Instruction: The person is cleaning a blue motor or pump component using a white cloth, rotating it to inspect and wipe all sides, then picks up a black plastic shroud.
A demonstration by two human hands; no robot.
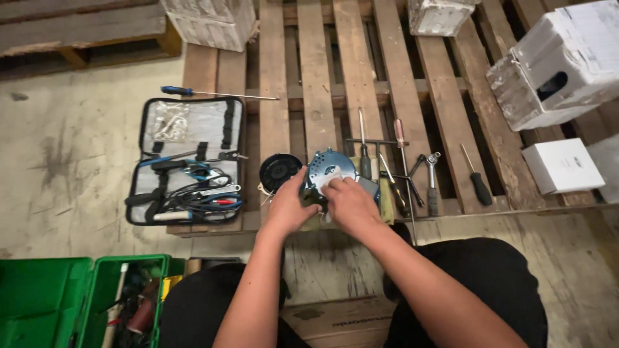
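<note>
A wooden pallet (335, 77) lay on the concrete floor (71, 148) and served as the work surface, its slats running away from the person. White cartons stood on it: a large one (561, 64) at the far right, one (209, 22) at the far left, one (438, 14) at the top edge, and a small flat white box (562, 165) at the right. A green toolbox (84, 299) stood open on the floor at the lower left, tools inside it. An open tool case (187, 161) with a grey lining lay on the pallet's left end, holding pliers, cables and small tools; a blue-handled screwdriver (213, 94) lay just beyond it. A brown cardboard box (338, 322) sat between the person's knees. At the pallet's near edge, on a yellowish cloth (385, 206), was a round silver motor (330, 169) with a blue rim. The left hand (289, 205) was clenched around its left side; the right hand (348, 203) pressed on its front face, fingers curled on it. A black round part (279, 171) lay just left of the motor. To the right lay a row of screwdrivers (364, 154), a T-handle wrench (403, 161), a ratchet (432, 183) and a black-handled screwdriver (477, 180).
</note>
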